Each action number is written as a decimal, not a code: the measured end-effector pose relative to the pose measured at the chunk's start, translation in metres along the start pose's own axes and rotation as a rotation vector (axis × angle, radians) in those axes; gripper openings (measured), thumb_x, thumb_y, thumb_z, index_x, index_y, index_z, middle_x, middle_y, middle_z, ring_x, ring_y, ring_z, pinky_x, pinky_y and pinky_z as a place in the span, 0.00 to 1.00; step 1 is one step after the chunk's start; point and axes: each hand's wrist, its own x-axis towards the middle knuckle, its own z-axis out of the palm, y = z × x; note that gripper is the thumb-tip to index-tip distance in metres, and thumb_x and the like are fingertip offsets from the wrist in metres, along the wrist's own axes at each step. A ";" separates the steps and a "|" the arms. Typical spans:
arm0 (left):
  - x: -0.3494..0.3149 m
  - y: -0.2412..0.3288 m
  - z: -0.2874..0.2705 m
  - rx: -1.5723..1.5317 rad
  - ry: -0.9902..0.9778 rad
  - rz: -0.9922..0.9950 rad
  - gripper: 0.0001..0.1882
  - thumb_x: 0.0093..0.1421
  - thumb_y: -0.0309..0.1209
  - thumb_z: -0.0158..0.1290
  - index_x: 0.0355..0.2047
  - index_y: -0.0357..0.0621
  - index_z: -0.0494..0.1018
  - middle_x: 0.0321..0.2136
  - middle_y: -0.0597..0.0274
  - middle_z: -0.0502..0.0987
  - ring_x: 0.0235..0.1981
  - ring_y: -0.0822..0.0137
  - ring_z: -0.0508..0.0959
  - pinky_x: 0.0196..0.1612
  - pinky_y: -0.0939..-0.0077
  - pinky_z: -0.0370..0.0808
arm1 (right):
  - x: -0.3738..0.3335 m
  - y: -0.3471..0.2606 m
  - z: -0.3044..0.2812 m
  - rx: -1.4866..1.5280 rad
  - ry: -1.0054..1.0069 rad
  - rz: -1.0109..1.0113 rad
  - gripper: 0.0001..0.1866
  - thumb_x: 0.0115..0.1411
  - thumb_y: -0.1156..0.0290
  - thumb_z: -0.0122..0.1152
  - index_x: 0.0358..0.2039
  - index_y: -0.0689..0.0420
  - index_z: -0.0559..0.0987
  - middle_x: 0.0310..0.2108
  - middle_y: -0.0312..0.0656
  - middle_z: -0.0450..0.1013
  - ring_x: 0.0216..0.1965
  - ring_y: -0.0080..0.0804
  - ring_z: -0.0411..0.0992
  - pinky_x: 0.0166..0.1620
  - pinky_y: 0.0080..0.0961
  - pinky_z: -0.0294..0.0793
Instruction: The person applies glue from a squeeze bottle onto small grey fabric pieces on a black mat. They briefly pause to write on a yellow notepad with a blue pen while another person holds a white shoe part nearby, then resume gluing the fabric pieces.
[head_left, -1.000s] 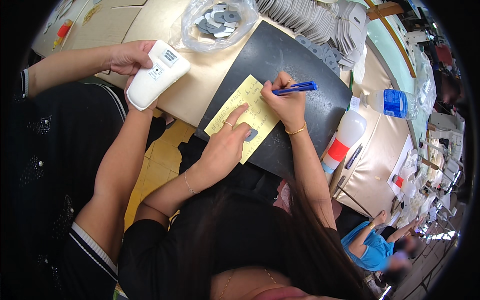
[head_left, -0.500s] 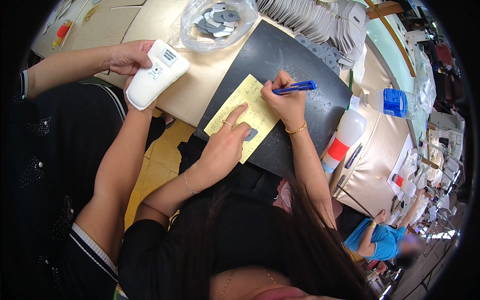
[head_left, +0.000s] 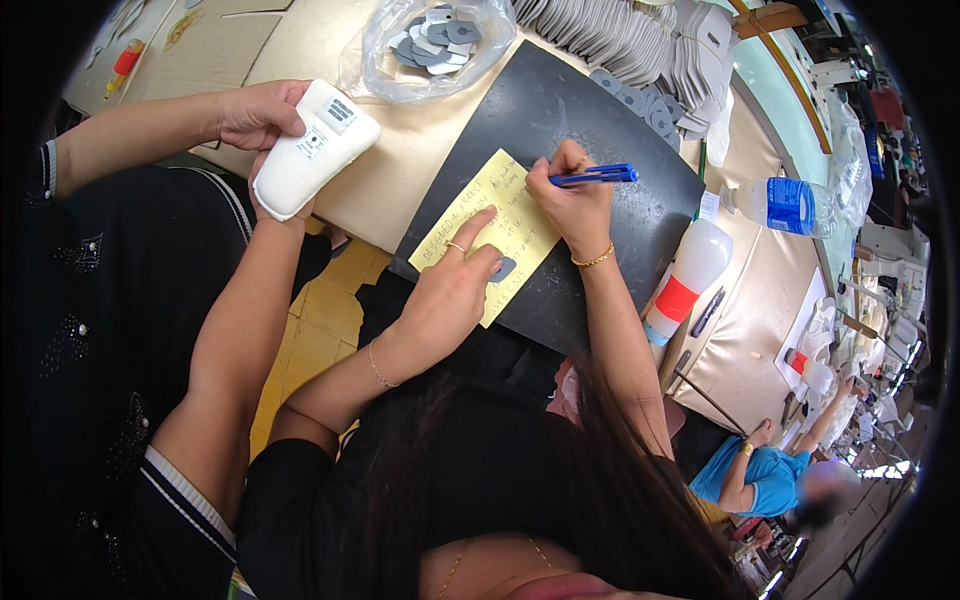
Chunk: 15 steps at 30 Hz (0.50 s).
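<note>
A yellow sheet of paper [head_left: 480,190] with handwriting lies on a black mat [head_left: 560,110]. My right hand [head_left: 577,205] grips a blue pen [head_left: 600,174] over the sheet's right edge; the pen's tip is hidden by my fingers. My left hand [head_left: 445,285] rests palm down on the paper, one ringed finger stretched across the writing. Its thumb touches a small grey flat piece [head_left: 503,269], partly covered. At the left, another person's hands [head_left: 255,115] hold a white padded piece [head_left: 318,145], shaped like a shoe tongue, with printed labels facing up.
Grey cut pieces fill a clear plastic bag [head_left: 438,85] beyond the mat. Stacks of pale cut parts [head_left: 600,35] stand at the back. On the right are a white bottle with a red band [head_left: 690,275], a water bottle [head_left: 785,207] and another pen [head_left: 708,312]. A person in blue [head_left: 760,480] works farther off.
My right hand and the pen have shifted very slightly to the right over the sheet. My left hand and the other person's hands stay almost where they were.
</note>
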 end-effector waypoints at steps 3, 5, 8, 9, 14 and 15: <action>0.000 0.000 -0.001 -0.001 -0.003 -0.008 0.04 0.60 0.23 0.50 0.32 0.33 0.72 0.57 0.50 0.64 0.35 0.52 0.77 0.38 0.65 0.73 | -0.001 0.000 -0.001 0.002 -0.035 -0.003 0.16 0.47 0.77 0.61 0.13 0.59 0.61 0.11 0.35 0.55 0.14 0.18 0.53 0.18 0.22 0.54; 0.000 0.001 -0.001 -0.006 -0.012 -0.019 0.04 0.60 0.23 0.50 0.32 0.33 0.72 0.57 0.50 0.64 0.35 0.52 0.77 0.37 0.65 0.73 | -0.002 0.002 -0.002 0.029 -0.035 0.005 0.16 0.47 0.77 0.61 0.13 0.59 0.61 0.11 0.34 0.55 0.15 0.17 0.53 0.18 0.21 0.54; 0.000 0.001 0.000 -0.012 -0.013 -0.024 0.04 0.60 0.23 0.50 0.32 0.33 0.72 0.57 0.50 0.64 0.35 0.52 0.77 0.37 0.65 0.73 | 0.001 0.005 -0.004 0.085 0.015 0.032 0.16 0.47 0.77 0.61 0.13 0.58 0.62 0.11 0.32 0.56 0.15 0.16 0.54 0.18 0.20 0.53; -0.001 0.000 0.000 -0.011 -0.006 -0.023 0.04 0.60 0.23 0.50 0.32 0.33 0.72 0.57 0.50 0.64 0.35 0.52 0.77 0.37 0.65 0.73 | 0.005 0.000 -0.007 0.067 0.021 0.037 0.16 0.47 0.77 0.61 0.13 0.58 0.62 0.11 0.32 0.57 0.15 0.15 0.54 0.18 0.20 0.54; 0.000 0.002 -0.001 -0.006 -0.006 -0.017 0.04 0.60 0.22 0.50 0.32 0.33 0.72 0.57 0.51 0.64 0.33 0.54 0.78 0.36 0.65 0.73 | 0.007 -0.007 -0.006 -0.018 0.002 0.049 0.17 0.47 0.75 0.62 0.13 0.59 0.62 0.11 0.32 0.58 0.14 0.16 0.54 0.18 0.20 0.54; 0.000 0.001 0.000 -0.005 -0.001 -0.010 0.04 0.60 0.22 0.50 0.32 0.33 0.72 0.58 0.51 0.64 0.32 0.54 0.78 0.35 0.65 0.73 | 0.007 -0.006 -0.005 -0.015 0.001 0.048 0.17 0.47 0.75 0.62 0.13 0.59 0.62 0.11 0.33 0.58 0.14 0.16 0.54 0.18 0.20 0.54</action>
